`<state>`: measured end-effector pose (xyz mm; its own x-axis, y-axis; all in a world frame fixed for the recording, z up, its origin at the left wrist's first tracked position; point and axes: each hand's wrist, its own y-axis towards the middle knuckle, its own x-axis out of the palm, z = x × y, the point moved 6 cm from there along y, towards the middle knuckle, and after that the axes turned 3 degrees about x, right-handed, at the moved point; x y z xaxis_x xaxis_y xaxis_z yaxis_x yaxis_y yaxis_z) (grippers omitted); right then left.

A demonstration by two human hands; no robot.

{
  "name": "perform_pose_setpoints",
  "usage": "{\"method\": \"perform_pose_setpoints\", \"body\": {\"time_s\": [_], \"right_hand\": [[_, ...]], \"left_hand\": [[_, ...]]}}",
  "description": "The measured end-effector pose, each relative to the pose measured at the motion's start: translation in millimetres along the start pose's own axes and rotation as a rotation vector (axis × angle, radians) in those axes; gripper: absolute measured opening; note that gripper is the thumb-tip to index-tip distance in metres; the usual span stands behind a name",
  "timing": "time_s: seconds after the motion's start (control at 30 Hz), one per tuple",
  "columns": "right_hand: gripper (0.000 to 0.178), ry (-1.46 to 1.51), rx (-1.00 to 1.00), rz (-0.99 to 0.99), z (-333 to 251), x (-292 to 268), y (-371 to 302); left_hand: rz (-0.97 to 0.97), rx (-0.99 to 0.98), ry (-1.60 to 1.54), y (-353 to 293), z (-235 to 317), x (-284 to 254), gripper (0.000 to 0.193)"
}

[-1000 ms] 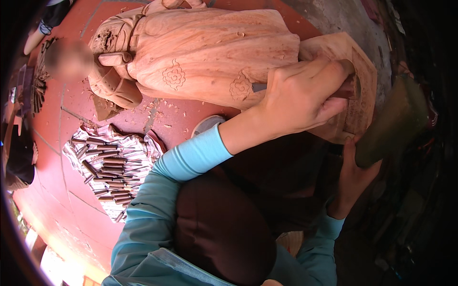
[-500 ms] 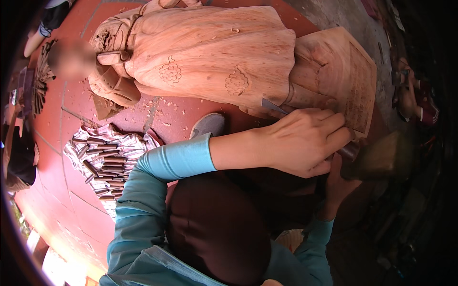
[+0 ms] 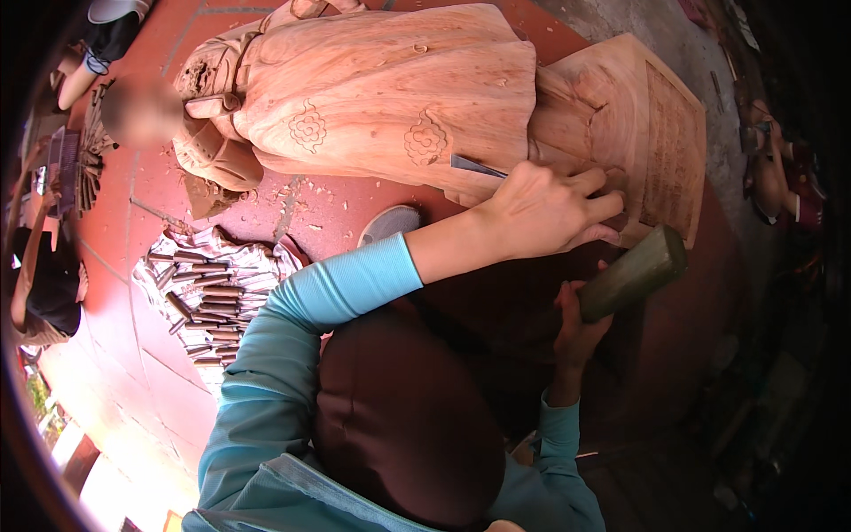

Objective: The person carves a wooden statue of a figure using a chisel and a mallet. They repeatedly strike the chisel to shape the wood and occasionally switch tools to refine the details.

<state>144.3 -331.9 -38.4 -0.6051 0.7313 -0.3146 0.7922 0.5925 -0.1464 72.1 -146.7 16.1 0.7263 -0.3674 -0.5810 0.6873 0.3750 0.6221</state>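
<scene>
A large carved wooden statue [image 3: 381, 97] lies on its side across the far part of the view, with two cloud motifs cut into its robe. My left hand [image 3: 554, 213] is closed around a chisel [image 3: 477, 167], its handle hidden in my fingers. The flat metal blade points left, beside the right-hand cloud motif, near the lower edge of the robe; whether it touches the wood I cannot tell. My right hand [image 3: 578, 326] grips a dark greenish block-shaped mallet [image 3: 636, 273], tilted up and to the right, close below the left hand and apart from it.
Many-handled carving tools [image 3: 213, 306] lie on a striped cloth [image 3: 160, 275] at left on the red tiled floor [image 3: 106, 328]. Wood shavings [image 3: 306, 199] are scattered beside the statue. A grey shoe [image 3: 390, 223] stands near the robe. Other people are at the left and right edges.
My left hand and the chisel have moved left and away from me, onto the robe's lower edge. My right hand has moved left with the mallet, which is now tilted upward.
</scene>
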Motion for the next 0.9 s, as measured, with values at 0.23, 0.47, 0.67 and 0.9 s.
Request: {"method": "perform_pose_setpoints", "body": {"time_s": [0.23,0.47,0.67,0.9], "right_hand": [[0.056,0.018,-0.041,0.009,-8,-7,9],[0.056,-0.011,-0.003,0.017,-20,-17,24],[0.051,-0.404,-0.084,0.018,-39,-24,46],[0.046,-0.569,-0.238,0.001,-63,-13,46]], "left_hand": [[0.071,-0.047,-0.009,-1,-12,9,0.040],[0.102,-0.045,-0.017,1,-10,1,0.040],[0.121,-0.066,-0.001,0,-18,1,0.035],[0.285,-0.064,-0.028,4,-22,-11,0.034]]}}
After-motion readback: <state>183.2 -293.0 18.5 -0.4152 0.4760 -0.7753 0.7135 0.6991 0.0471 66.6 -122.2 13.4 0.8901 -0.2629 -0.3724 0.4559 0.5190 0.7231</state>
